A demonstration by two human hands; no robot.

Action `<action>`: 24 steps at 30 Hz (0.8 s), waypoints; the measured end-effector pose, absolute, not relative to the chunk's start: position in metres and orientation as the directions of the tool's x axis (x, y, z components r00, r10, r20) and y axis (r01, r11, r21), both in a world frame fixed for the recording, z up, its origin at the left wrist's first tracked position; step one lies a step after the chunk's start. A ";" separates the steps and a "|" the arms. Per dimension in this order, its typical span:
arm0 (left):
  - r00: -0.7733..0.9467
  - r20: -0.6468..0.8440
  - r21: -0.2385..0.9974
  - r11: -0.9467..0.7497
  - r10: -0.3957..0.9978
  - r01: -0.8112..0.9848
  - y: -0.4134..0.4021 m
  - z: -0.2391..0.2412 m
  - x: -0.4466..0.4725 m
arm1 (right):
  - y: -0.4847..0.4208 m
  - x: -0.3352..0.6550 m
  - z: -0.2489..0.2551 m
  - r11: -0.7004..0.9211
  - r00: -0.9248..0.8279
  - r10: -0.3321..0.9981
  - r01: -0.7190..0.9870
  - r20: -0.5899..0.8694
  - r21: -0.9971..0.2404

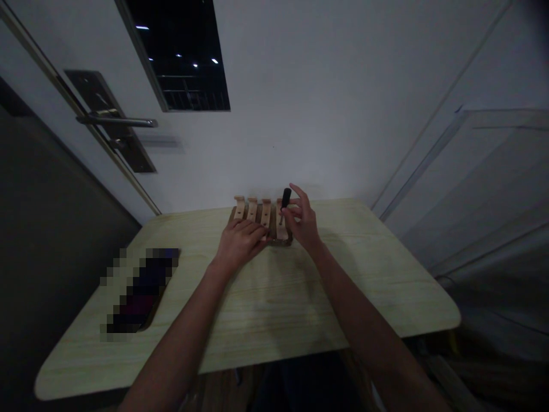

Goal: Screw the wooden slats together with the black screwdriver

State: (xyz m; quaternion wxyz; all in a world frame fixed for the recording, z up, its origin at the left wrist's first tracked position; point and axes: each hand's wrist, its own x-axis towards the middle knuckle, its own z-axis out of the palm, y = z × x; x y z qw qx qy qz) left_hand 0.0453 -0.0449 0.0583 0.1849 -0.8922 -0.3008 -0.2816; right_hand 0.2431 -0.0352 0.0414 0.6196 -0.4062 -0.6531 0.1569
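A brown wooden board carrying several pale wooden hooks, a hook rack (271, 236), lies near the far edge of the table. My left hand (242, 239) rests over its near left part, fingers bent across the lower ends of the hooks and covering them. In my right hand (303, 220), a small screwdriver (285, 198) with a black handle is pinched between thumb and fingers. It stands slightly tilted over the rightmost hook (281, 232), its shaft pointing down at the hook. Whether the tip sits in a screw is too small to tell.
The pale wood-grain table (274, 303) meets a white door (300, 114) at its far edge. A dark, pixelated flat object (143, 292) lies on the left side. A metal door handle (120, 121) sticks out at the upper left.
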 end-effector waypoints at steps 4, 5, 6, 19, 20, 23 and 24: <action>0.663 0.641 -0.199 -0.751 0.386 0.629 -0.047 0.055 0.052 | -0.033 0.242 0.040 0.602 0.128 0.712 0.396 0.691 -0.694; 0.663 0.647 -0.205 -0.751 0.378 0.628 -0.047 0.054 0.053 | -0.033 0.242 0.040 0.603 0.126 0.709 0.402 0.694 -0.689; 0.663 0.650 -0.209 -0.752 0.370 0.625 -0.046 0.053 0.054 | -0.033 0.243 0.041 0.603 0.122 0.709 0.406 0.695 -0.687; 0.641 0.684 -0.221 -0.739 0.348 0.637 -0.053 0.055 0.061 | -0.031 0.244 0.040 0.626 0.077 0.742 0.279 0.666 -0.729; 0.638 0.688 -0.219 -0.740 0.346 0.636 -0.053 0.055 0.061 | -0.030 0.244 0.040 0.608 0.093 0.751 0.289 0.654 -0.739; 0.643 0.688 -0.215 -0.753 0.335 0.622 -0.053 0.055 0.061 | -0.027 0.242 0.038 0.571 0.145 0.758 0.321 0.635 -0.755; 0.648 0.686 -0.215 -0.758 0.332 0.616 -0.053 0.055 0.061 | -0.026 0.241 0.037 0.567 0.163 0.754 0.329 0.637 -0.755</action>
